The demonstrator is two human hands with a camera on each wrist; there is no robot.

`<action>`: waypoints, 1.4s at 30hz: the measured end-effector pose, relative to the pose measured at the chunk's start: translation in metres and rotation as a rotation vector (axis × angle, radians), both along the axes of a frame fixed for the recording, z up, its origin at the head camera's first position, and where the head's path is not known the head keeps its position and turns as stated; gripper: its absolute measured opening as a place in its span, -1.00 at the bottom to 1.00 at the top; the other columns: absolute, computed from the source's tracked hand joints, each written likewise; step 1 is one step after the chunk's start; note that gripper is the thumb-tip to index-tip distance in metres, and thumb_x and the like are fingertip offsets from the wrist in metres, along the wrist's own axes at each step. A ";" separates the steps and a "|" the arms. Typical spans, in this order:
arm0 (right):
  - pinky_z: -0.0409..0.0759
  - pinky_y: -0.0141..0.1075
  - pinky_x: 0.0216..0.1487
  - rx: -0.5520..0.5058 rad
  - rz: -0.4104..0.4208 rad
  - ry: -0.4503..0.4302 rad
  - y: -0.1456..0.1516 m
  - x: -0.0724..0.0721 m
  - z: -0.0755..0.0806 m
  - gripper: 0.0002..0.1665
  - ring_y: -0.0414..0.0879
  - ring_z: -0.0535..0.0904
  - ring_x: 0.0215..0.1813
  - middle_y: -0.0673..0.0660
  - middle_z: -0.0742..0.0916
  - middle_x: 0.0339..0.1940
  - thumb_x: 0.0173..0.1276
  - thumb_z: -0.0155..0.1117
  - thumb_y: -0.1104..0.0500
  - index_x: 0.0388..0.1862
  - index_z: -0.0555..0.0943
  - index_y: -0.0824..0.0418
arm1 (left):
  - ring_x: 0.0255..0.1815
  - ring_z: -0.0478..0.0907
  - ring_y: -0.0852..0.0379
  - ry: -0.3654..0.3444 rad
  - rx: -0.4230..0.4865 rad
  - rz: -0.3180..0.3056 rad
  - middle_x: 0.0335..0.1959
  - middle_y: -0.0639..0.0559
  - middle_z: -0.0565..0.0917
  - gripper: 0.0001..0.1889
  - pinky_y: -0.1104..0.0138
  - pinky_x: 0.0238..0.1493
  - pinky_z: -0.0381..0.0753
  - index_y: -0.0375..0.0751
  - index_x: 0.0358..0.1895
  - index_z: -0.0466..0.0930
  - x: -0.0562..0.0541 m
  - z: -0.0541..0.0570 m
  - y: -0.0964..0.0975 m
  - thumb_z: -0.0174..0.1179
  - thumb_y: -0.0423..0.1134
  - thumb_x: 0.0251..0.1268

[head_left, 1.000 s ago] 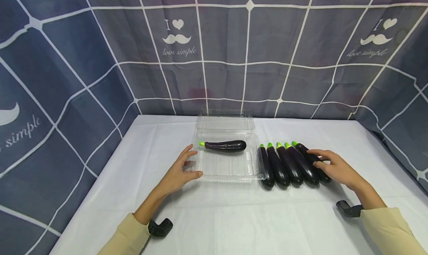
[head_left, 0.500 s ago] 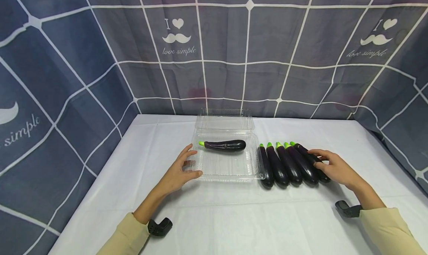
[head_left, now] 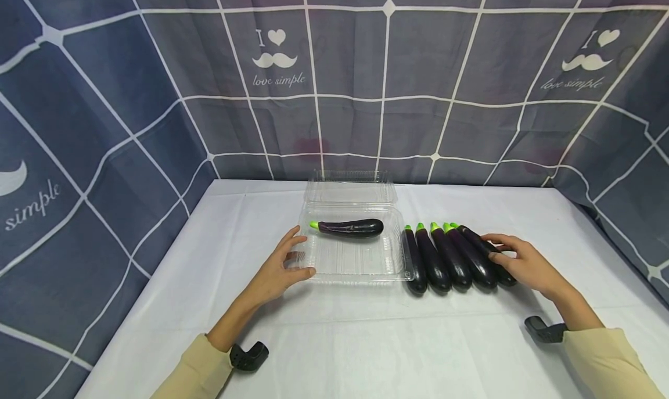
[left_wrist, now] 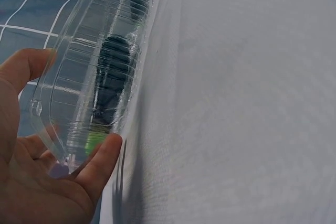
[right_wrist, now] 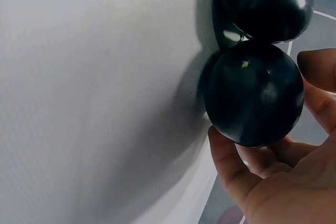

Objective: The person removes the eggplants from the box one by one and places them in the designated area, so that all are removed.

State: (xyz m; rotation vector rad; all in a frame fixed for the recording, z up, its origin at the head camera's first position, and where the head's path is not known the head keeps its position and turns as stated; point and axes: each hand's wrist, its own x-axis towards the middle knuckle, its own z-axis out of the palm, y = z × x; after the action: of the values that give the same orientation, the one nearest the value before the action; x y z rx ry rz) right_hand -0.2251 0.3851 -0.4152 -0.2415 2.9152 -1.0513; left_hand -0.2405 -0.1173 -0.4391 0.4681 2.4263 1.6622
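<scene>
A clear plastic clamshell container (head_left: 345,261) lies with its lid laid back on the white-covered table. Inside its rear half one dark purple eggplant (head_left: 351,229) lies crosswise, green stem to the left. My left hand (head_left: 274,272) holds the container's front left corner, thumb at the front rim and fingers along the left side; the left wrist view shows the hand (left_wrist: 58,166) round this corner. My right hand (head_left: 525,263) grips the rightmost eggplant (head_left: 473,238) of a row. In the right wrist view, thumb and fingers curl round its thick end (right_wrist: 254,95).
Several more eggplants (head_left: 441,256) lie side by side between the container and my right hand, stems pointing away. White cloth (head_left: 366,347) covers the table. A grey checked curtain (head_left: 350,126) stands along the back and both sides.
The stem end of the rightmost eggplant has swung slightly left, toward its neighbour. My right hand stays on it; my left hand keeps its place at the container.
</scene>
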 end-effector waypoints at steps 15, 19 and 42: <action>0.40 -0.55 -0.04 -0.061 0.004 0.172 -0.007 0.001 0.007 -0.50 0.29 0.38 0.24 0.43 0.48 0.28 0.45 0.19 0.28 0.33 0.45 0.39 | 0.39 0.19 -0.34 -0.008 0.001 0.008 0.60 0.02 -0.09 -0.23 -0.10 0.24 0.39 -0.33 0.44 0.25 0.001 0.002 -0.002 0.39 -0.20 0.21; 0.34 -0.66 -0.04 -0.064 0.014 0.227 -0.015 0.001 0.013 -0.54 -0.04 0.41 0.18 0.35 0.53 0.24 0.43 0.21 0.30 0.29 0.51 0.34 | 0.39 0.20 -0.33 -0.008 0.002 0.007 0.60 0.02 -0.09 -0.23 -0.10 0.24 0.38 -0.33 0.44 0.25 0.001 0.001 -0.002 0.39 -0.20 0.21; 0.46 -0.58 -0.01 -0.170 0.161 0.230 -0.078 -0.018 0.027 -0.60 -0.08 0.55 0.04 0.19 0.59 0.16 0.44 0.21 0.29 0.24 0.57 0.23 | 0.42 0.16 -0.31 -0.028 0.006 0.007 0.60 0.08 -0.09 -0.22 -0.06 0.24 0.41 -0.31 0.44 0.25 -0.001 0.001 0.003 0.41 -0.21 0.18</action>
State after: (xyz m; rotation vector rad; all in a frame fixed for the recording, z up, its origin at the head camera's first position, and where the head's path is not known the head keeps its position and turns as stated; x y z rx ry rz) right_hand -0.2433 0.3076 -0.3882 -0.6312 2.9359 -1.3262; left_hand -0.2412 -0.1147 -0.4376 0.4343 2.4060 1.6682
